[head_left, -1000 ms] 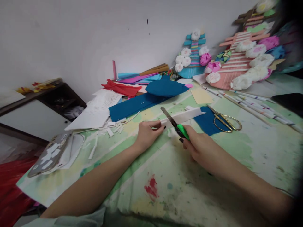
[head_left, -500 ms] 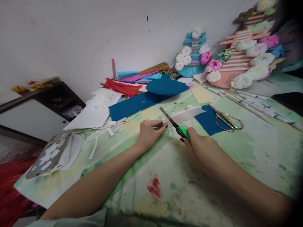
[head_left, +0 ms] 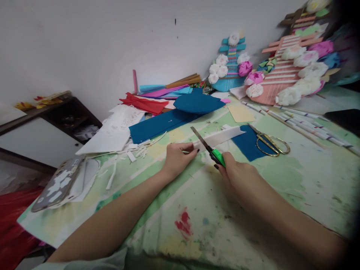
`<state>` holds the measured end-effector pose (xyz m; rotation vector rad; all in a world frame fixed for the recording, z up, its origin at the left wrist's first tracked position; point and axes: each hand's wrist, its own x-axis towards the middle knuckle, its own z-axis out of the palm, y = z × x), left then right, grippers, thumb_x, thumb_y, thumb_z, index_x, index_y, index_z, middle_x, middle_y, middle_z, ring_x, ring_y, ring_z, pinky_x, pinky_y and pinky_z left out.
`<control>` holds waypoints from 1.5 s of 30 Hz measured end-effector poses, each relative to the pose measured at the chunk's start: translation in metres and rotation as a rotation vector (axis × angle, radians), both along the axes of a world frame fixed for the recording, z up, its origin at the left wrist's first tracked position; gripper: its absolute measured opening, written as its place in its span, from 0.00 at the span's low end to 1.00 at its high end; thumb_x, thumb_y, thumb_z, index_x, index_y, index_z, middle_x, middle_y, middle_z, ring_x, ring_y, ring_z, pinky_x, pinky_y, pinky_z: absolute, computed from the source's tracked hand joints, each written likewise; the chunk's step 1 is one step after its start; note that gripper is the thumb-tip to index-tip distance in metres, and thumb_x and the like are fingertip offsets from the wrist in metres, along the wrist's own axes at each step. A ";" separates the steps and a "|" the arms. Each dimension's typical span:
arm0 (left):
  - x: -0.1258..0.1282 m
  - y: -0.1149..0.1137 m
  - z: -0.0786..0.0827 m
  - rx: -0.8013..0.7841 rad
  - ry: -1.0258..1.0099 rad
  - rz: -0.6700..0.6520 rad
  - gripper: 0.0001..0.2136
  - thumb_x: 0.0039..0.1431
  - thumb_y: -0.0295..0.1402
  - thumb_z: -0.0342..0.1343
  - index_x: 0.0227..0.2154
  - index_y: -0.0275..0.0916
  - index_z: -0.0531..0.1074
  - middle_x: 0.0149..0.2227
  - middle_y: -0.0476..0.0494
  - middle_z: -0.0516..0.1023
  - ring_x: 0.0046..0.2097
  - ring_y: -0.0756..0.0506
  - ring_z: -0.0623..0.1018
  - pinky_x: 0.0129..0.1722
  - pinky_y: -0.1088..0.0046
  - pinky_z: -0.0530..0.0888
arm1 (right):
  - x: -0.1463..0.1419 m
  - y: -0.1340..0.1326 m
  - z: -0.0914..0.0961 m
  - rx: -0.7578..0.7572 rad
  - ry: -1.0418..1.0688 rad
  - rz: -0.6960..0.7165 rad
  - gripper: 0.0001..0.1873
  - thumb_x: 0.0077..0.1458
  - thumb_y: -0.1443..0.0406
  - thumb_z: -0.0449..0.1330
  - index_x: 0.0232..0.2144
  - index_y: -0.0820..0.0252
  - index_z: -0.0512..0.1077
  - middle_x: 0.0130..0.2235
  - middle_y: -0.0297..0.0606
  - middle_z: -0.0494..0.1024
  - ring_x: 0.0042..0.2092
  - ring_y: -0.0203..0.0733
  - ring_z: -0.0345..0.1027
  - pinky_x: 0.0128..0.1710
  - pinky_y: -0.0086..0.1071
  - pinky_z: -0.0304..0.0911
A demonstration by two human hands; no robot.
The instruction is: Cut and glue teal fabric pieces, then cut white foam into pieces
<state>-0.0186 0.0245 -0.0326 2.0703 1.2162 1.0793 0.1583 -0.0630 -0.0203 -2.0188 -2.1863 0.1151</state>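
My left hand (head_left: 180,159) pinches the near-left end of a folded white strip (head_left: 222,137) that looks like paper or thin foam. In my right hand (head_left: 239,172) is a green and black utility knife (head_left: 216,155), its long blade extended and pointing up and left. The blade crosses over the left part of the strip; whether it touches cannot be made out. The strip's far end reaches a piece of dark blue sheet (head_left: 247,144). Gold-handled scissors (head_left: 271,144) lie partly on that blue piece.
Dark blue sheets (head_left: 165,122), red paper (head_left: 146,104) and white sheets (head_left: 112,131) lie behind, with white offcuts nearby. A phone (head_left: 57,187) sits at left. Striped sticks (head_left: 303,125) lie at right. Flower-trimmed blue (head_left: 232,69) and pink (head_left: 270,92) instrument-shaped crafts lean against the wall.
Hardly anything differs. The knife blade's tip has shifted very slightly right, while my left hand and the white strip stay in place.
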 end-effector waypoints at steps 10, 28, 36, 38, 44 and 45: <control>0.001 -0.001 0.001 -0.012 -0.017 -0.003 0.07 0.50 0.30 0.57 0.22 0.36 0.78 0.24 0.48 0.78 0.29 0.48 0.77 0.32 0.76 0.75 | -0.003 -0.003 -0.001 -0.031 -0.029 0.014 0.09 0.65 0.64 0.43 0.39 0.61 0.61 0.22 0.37 0.71 0.21 0.41 0.64 0.19 0.31 0.37; 0.000 -0.002 0.002 0.010 0.032 0.011 0.07 0.51 0.31 0.57 0.22 0.36 0.78 0.23 0.49 0.78 0.28 0.49 0.76 0.30 0.77 0.70 | -0.009 -0.003 0.005 -0.017 -0.112 0.034 0.06 0.65 0.65 0.45 0.38 0.61 0.60 0.27 0.42 0.75 0.25 0.46 0.71 0.21 0.34 0.37; 0.001 -0.001 0.002 0.017 0.019 0.023 0.08 0.51 0.31 0.57 0.21 0.36 0.77 0.22 0.49 0.77 0.27 0.49 0.75 0.28 0.77 0.69 | -0.012 -0.005 0.008 -0.050 -0.103 0.005 0.06 0.65 0.65 0.47 0.38 0.61 0.61 0.27 0.43 0.76 0.26 0.48 0.72 0.21 0.33 0.39; 0.001 -0.001 0.002 0.010 0.017 0.028 0.07 0.51 0.31 0.58 0.22 0.36 0.78 0.22 0.49 0.78 0.27 0.49 0.76 0.29 0.77 0.69 | -0.013 -0.005 0.009 -0.060 -0.109 -0.005 0.06 0.65 0.65 0.47 0.39 0.61 0.61 0.27 0.43 0.76 0.26 0.48 0.72 0.21 0.33 0.41; 0.000 0.000 0.001 -0.005 0.007 0.028 0.07 0.50 0.31 0.58 0.24 0.37 0.79 0.24 0.49 0.79 0.29 0.48 0.77 0.30 0.76 0.71 | -0.014 -0.007 0.010 -0.053 -0.100 -0.002 0.05 0.64 0.67 0.47 0.39 0.61 0.62 0.25 0.42 0.75 0.24 0.46 0.71 0.20 0.33 0.41; 0.000 0.000 0.001 -0.003 0.008 0.030 0.07 0.50 0.31 0.58 0.24 0.37 0.79 0.23 0.49 0.79 0.29 0.48 0.77 0.29 0.77 0.71 | -0.014 -0.008 0.011 -0.055 -0.094 -0.010 0.05 0.64 0.67 0.47 0.39 0.61 0.62 0.25 0.41 0.75 0.24 0.46 0.71 0.19 0.33 0.41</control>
